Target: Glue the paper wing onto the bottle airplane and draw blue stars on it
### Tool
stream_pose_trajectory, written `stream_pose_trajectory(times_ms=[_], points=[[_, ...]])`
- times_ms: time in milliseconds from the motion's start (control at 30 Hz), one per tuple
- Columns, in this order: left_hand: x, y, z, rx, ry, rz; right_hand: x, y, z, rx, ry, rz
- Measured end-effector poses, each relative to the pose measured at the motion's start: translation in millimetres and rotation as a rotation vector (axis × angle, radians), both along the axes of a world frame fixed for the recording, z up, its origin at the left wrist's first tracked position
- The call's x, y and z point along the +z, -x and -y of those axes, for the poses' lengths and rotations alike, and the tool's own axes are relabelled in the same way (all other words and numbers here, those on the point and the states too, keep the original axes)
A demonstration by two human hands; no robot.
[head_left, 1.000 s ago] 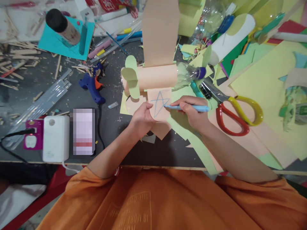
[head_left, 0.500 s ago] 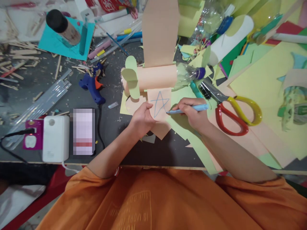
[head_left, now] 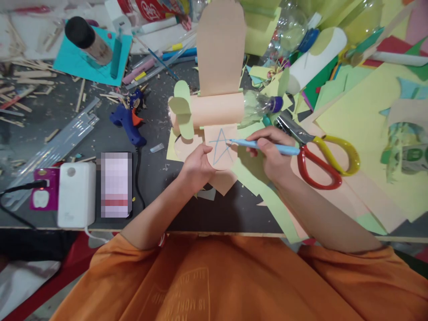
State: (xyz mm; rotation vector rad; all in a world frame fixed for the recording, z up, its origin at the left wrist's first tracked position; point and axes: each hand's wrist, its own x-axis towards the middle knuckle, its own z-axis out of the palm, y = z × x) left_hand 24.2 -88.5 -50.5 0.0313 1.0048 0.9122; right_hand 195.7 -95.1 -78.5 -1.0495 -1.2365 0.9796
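Pinching the blue marker (head_left: 247,143), your right fingers (head_left: 259,133) seem to be drawing the star (head_left: 220,141) on the peach flap (head_left: 230,158) your left fingers (head_left: 203,152) pinch, so the next stroke likely wants it steady, the wrapped bottle (head_left: 217,109) just beyond them.

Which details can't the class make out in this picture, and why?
In the head view:
1. Phone screen: masked by pixelation.
2. Left hand: fingers mostly hidden under the star-marked flap.
3. Red item: cut off by the top edge.
4. White box: lettering too small.
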Motion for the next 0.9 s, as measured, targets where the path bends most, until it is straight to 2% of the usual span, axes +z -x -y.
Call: stream_pose_trajectory(times_ms=[133, 233, 467, 700, 900], points=[[1.8, 0.1, 2.1, -0.051, -0.045, -0.03, 0.0, 7.5, 3.4, 0.14, -0.06, 0.218], [-0.2, 1.4, 3.1, -0.093, -0.078, -0.035, -1.3, 10.5, 5.3, 0.205, -0.111, 0.266], [-1.5, 4.0, 3.4, -0.091, -0.052, -0.052, -0.9, 10.9, 4.5, 0.239, -0.034, 0.308], [1.8, 0.8, 2.9, -0.052, -0.08, -0.063, -0.3, 8.1, 3.0, 0.229, -0.064, 0.294], [1.3, -0.5, 3.1, -0.035, -0.104, -0.017, 1.0, 4.1, 3.0, 0.226, -0.026, 0.296]])
